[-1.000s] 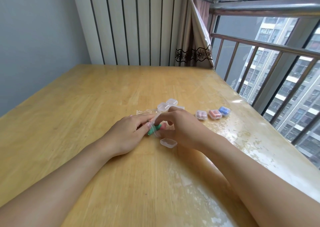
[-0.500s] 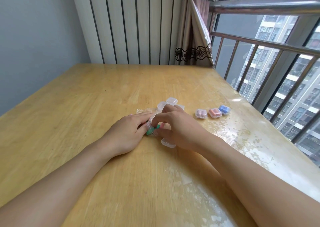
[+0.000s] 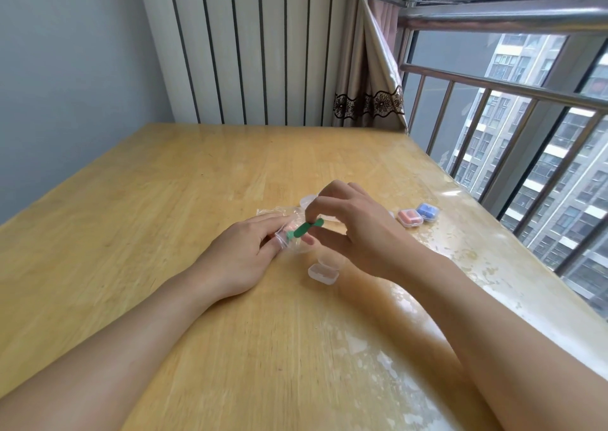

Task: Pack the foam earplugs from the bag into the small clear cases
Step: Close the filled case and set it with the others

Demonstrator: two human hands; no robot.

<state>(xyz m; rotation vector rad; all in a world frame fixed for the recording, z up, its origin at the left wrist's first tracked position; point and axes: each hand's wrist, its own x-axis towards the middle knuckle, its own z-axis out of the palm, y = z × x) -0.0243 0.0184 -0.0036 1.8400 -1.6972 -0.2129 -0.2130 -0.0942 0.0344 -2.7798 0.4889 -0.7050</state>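
**Drawing a green earplug out of the bag**

While my left hand (image 3: pixel 245 252) pins the clear bag (image 3: pixel 289 229) to the wooden table (image 3: pixel 164 200), fingers curled on the crumpled plastic, my right hand (image 3: pixel 348 229) pinches the green earplug (image 3: pixel 304 228) at its outer end. Both hands sit close together, meeting at the bag's mouth. Whether the plug's other end is clear of the plastic, I cannot tell; it looks partly inside.

An open clear case (image 3: pixel 323 272) lies on the table just nearer me than the bag, under my right wrist. Beyond the bag, partly hidden by my right hand, more empty cases (image 3: pixel 309 200) wait. Further from the bag, toward the window side, sit a filled pink case (image 3: pixel 409 218) and a filled blue case (image 3: pixel 427 211), touching each other.

To do this well, I think I should pull along the plug's length, not sideways, so the foam doesn't catch on the film. A light pinch is enough; squeezing hard would flatten it and make seating it awkward. My left hand should keep the bag flat so nothing else spills. Then it is a short drop toward me into the open case.
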